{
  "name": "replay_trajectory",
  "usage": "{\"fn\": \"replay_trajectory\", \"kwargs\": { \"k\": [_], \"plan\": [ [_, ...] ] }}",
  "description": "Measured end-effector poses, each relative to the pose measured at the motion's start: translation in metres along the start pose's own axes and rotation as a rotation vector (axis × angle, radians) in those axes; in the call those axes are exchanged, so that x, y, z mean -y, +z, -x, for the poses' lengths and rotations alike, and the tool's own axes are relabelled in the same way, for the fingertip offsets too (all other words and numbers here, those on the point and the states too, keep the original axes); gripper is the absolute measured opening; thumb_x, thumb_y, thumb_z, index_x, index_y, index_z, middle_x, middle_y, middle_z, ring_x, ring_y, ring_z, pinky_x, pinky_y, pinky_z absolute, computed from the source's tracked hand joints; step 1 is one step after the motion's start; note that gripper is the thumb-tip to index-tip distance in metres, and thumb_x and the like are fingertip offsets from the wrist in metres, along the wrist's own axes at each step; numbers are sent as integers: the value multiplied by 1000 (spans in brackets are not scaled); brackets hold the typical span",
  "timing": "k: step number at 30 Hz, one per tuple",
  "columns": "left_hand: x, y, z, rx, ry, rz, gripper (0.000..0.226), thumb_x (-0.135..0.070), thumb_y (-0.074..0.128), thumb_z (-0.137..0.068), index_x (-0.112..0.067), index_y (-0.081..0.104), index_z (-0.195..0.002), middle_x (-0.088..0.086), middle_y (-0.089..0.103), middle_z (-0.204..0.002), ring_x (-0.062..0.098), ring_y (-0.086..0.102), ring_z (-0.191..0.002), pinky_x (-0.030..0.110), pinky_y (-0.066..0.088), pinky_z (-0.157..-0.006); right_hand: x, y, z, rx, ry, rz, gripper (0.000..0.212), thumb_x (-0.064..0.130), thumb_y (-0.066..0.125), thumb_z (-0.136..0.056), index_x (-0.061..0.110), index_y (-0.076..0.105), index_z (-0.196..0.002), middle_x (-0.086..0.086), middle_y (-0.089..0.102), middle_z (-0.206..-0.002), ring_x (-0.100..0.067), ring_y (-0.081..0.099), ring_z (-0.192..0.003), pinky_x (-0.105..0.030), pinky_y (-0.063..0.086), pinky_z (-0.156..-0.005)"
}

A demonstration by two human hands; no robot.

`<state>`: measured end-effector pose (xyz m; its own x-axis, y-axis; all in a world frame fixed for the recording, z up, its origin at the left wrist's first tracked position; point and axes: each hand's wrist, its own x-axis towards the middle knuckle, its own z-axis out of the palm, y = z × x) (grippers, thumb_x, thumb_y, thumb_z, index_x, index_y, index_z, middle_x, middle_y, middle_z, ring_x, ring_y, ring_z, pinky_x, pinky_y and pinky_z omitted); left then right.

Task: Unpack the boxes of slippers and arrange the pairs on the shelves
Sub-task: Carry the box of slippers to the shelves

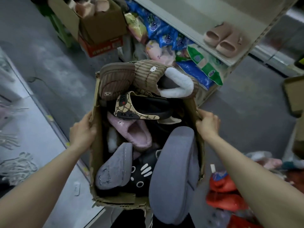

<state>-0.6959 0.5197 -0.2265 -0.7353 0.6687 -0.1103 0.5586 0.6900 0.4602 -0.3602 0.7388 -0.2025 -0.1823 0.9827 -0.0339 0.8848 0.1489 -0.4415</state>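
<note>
A torn cardboard box (97, 150) full of mixed slippers is held up in front of me. My left hand (82, 130) grips its left wall and my right hand (207, 124) grips its right wall. Inside lie brown corduroy slippers (131, 74) with white lining, a patterned beige slide (131, 107), a pink fluffy slipper (134, 132) and grey slippers (176, 170). One pair of beige slides (222, 38) stands on the white shelf (194, 30) at the upper right.
Another open cardboard box (97, 22) with pink slippers stands on a red box at the back. Blue and green plastic packs (172, 38) are piled under the shelf. Red items (223, 193) lie on the floor at the lower right. A grey counter edge (37, 122) runs along the left.
</note>
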Motion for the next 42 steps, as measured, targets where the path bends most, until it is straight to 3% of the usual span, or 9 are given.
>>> {"fn": "replay_trajectory", "kwargs": {
  "k": [6,9,12,17,20,25,33,38,42],
  "plan": [
    [-15,10,-72,-31,-73,-31,50,-34,45,-80,-34,49,-130,21,70,-101,47,63,-90,47,50,-73,29,44,-105,140,6,-60,51,-2,53,-79,16,68,-125,-15,71,-114,-35,64,-106,-35,51,-92],
    [-23,30,-105,-34,-161,-41,45,-28,54,-88,-35,49,-132,20,70,-103,47,62,-91,47,49,-73,31,74,-163,188,-96,-37,48,-3,51,-76,14,71,-116,-16,73,-103,-37,65,-98,-42,56,-82],
    [-35,58,-133,-29,-241,-32,44,-32,53,-88,-38,46,-132,18,70,-103,45,63,-91,45,50,-73,36,93,-221,230,-140,-9,46,-7,52,-79,12,71,-117,-15,73,-101,-35,65,-89,-41,55,-78],
    [-75,114,-172,-22,-408,33,43,-22,59,-88,-26,50,-130,20,70,-105,45,63,-96,45,48,-77,32,120,-323,304,-206,53,43,-6,50,-85,13,70,-119,-16,72,-107,-35,64,-90,-43,56,-77],
    [-98,150,-190,18,-506,91,44,-17,58,-88,-24,49,-130,19,69,-109,44,62,-100,46,48,-84,25,132,-384,344,-233,108,45,-2,53,-89,15,66,-128,-19,70,-113,-39,64,-95,-34,51,-77],
    [-133,208,-207,50,-624,202,45,-16,60,-89,-20,48,-132,22,67,-114,45,62,-101,48,49,-85,10,158,-460,345,-271,204,46,-1,55,-88,18,65,-129,-24,70,-108,-43,64,-93,-43,52,-79],
    [-178,271,-222,123,-679,256,43,-20,53,-92,-22,36,-131,22,67,-100,44,64,-90,45,50,-77,-7,202,-516,364,-296,358,47,1,53,-91,23,63,-132,-26,70,-97,-42,61,-86,-33,38,-62],
    [-190,284,-223,185,-677,182,39,-16,51,-93,-11,35,-128,23,66,-93,44,62,-85,40,40,-69,-16,217,-514,381,-258,428,49,-1,53,-89,17,60,-133,-29,66,-93,-45,60,-87,-41,44,-65],
    [-188,273,-231,247,-636,116,32,-13,49,-93,-5,35,-120,26,64,-96,46,61,-89,42,39,-70,-8,210,-513,415,-239,437,46,1,54,-90,14,56,-134,-29,66,-101,-45,60,-95,-44,47,-72]
  ]
}}
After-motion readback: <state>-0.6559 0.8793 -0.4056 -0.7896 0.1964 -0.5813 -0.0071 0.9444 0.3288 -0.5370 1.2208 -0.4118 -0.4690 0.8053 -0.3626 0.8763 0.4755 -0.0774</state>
